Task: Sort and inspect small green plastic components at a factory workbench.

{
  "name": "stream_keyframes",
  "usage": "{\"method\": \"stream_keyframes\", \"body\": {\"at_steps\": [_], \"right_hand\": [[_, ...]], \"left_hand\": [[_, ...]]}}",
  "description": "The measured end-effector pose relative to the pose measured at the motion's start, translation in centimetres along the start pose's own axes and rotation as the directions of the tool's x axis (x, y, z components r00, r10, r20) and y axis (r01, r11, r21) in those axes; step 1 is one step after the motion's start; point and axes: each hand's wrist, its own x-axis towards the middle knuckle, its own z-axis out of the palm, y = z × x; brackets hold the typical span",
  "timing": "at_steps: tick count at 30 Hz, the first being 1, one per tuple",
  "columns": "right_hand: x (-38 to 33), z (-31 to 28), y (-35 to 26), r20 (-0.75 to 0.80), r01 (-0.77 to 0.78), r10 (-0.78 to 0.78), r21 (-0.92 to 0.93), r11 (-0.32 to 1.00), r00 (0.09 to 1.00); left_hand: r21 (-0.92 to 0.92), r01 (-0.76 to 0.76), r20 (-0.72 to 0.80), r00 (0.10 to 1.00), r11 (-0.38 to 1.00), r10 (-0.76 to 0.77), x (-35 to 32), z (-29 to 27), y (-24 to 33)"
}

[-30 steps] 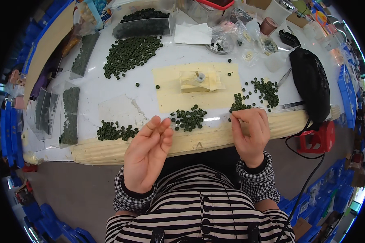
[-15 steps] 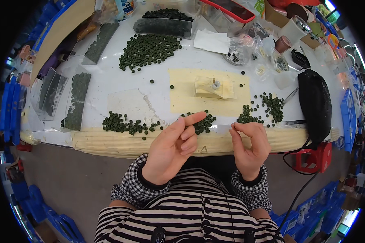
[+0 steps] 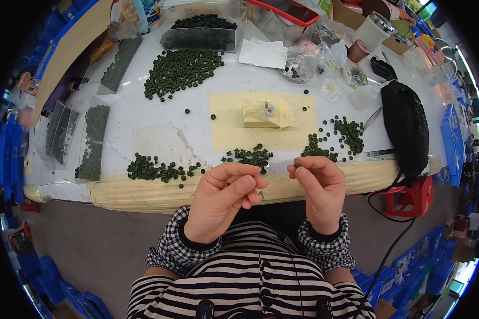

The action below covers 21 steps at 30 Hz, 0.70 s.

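One green piece (image 3: 297, 165) sitting in the right hand (image 3: 321, 186)

Above the desk's (image 3: 250, 82) near edge, the right hand is pinching the green piece between thumb and fingertips. The left hand (image 3: 221, 198) is sitting loosely curled, partly open; I cannot tell whether it is holding anything. Green piles (image 3: 254, 156) are lying just beyond.

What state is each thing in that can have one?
Left bare hand: half-curled; grip unclear
Right bare hand: pinching
Small dark-green round piece: held by right hand
Large heap of dark-green round pieces: loose
Clear plastic box behind it: open, holding dark pieces
Pale-yellow wrapped block: set on yellow sheet
White rectangular paper: lying flat
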Motion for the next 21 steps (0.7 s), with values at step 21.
{"method": "stream_keyframes", "body": {"at_steps": [21], "right_hand": [[-0.14, 0.37, 0.59, 0.132, 0.014, -0.021, 0.051, 0.999, 0.991]], "left_hand": [[-0.078, 0.02, 0.066, 0.998, 0.997, -0.015, 0.69, -0.24, -0.85]]}}
